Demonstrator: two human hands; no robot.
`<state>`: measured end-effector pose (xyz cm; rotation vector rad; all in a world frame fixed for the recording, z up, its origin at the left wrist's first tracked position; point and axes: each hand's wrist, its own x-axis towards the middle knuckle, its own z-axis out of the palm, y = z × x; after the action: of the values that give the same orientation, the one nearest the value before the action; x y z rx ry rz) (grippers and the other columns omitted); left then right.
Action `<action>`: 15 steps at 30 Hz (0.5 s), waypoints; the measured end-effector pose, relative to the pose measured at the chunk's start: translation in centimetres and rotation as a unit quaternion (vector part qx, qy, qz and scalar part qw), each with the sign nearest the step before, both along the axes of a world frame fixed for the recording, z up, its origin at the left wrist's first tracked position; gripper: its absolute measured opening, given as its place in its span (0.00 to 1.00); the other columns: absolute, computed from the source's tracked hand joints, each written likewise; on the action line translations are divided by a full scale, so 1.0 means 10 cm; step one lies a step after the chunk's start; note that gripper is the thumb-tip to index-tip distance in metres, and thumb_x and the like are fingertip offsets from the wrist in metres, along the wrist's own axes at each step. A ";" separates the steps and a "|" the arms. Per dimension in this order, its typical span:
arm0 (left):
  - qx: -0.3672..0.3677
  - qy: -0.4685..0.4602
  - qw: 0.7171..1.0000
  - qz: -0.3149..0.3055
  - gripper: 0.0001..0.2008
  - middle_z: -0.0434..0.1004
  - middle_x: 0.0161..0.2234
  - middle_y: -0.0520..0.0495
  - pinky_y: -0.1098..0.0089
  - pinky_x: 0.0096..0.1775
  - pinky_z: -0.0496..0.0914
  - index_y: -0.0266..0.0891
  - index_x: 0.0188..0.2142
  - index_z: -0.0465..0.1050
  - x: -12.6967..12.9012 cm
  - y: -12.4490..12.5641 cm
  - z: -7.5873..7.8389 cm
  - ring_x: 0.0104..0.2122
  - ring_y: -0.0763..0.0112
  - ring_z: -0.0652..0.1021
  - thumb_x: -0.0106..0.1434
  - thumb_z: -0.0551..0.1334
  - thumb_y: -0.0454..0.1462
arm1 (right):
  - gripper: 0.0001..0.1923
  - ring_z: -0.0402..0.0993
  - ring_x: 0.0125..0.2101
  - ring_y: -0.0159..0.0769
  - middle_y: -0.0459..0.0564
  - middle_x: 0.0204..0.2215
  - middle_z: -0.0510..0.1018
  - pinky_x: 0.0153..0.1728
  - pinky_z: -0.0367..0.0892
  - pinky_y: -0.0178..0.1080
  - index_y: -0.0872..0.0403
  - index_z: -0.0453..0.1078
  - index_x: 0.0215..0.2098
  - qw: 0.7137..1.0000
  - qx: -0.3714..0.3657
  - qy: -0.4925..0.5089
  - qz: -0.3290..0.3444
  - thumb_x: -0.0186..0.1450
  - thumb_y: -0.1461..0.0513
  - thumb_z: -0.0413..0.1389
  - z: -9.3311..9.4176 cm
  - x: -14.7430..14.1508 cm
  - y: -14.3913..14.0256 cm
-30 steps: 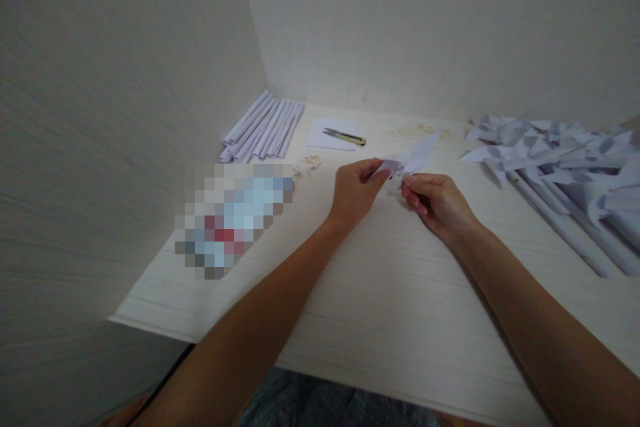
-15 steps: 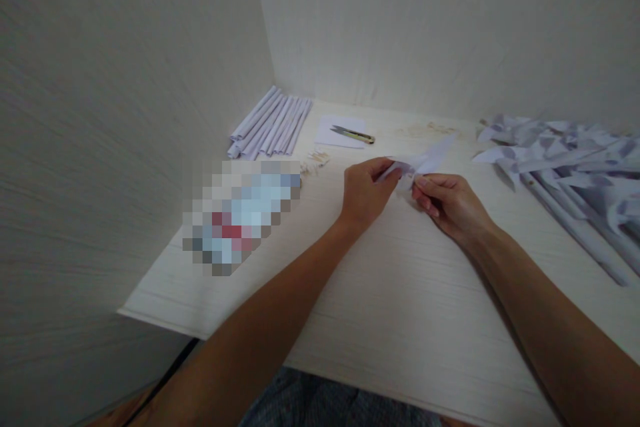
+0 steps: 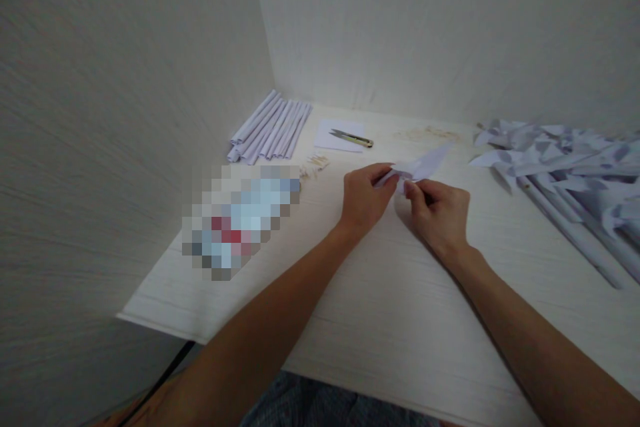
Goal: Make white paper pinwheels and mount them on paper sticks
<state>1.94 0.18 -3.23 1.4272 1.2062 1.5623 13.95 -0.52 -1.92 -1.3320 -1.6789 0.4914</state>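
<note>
White folded paper piece (image 3: 419,165) is pinched between both hands, held just above the pale wooden table (image 3: 390,307) near its middle, pointed end aimed far-right. Left hand (image 3: 364,199) is closed on the piece's left end with thumb and fingertips; right hand (image 3: 439,212) is clamped on the underside near the centre. Compared with half a second ago, the right hand is seen shifted slightly left and nearer, wrist turned so the knuckles face up more, and the paper tip is lowered a little; the grip of the left is unchanged. This is judged as a fold or crease being worked on at the piece's centre. Rolled paper tubes (image 3: 270,128) are laid far-left by the wall, a small cutter (image 3: 352,139) on a paper sheet (image 3: 340,135) beside them, and a pile of finished folded paper pieces (image 3: 570,167) far-right. A blurred-out object sits left.
</note>
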 end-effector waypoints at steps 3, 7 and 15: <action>-0.001 0.005 1.000 0.009 0.07 0.77 0.28 0.48 0.72 0.34 0.69 0.35 0.31 0.74 0.01 -0.01 0.01 0.30 0.74 0.75 0.52 0.59 0.33 | 0.14 0.51 0.12 0.26 0.43 0.09 0.60 0.15 0.45 0.34 0.54 0.63 0.12 0.995 -0.067 0.080 0.007 0.53 0.58 0.54 0.01 -0.07 -0.01; 0.007 0.010 1.000 0.006 0.08 0.77 0.29 0.46 0.72 0.35 0.70 0.33 0.32 0.75 0.01 -0.03 0.01 0.31 0.72 0.76 0.52 0.59 0.32 | 0.14 0.48 0.10 0.25 0.42 0.08 0.58 0.12 0.42 0.34 0.54 0.61 0.12 0.948 -0.204 0.243 0.040 0.53 0.59 0.51 0.03 -0.12 -0.01; 0.007 0.026 1.000 0.002 0.09 0.78 0.31 0.47 0.71 0.37 0.70 0.36 0.33 0.75 0.02 -0.04 0.01 0.32 0.73 0.76 0.53 0.58 0.33 | 0.15 0.53 0.14 0.27 0.43 0.10 0.60 0.19 0.47 0.34 0.55 0.60 0.11 0.999 0.013 -0.033 -0.038 0.53 0.60 0.52 0.06 -0.08 -0.05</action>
<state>2.13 -0.24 -3.09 1.4837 1.2310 1.5488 13.18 -0.97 -1.37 -1.4007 -1.6768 0.3845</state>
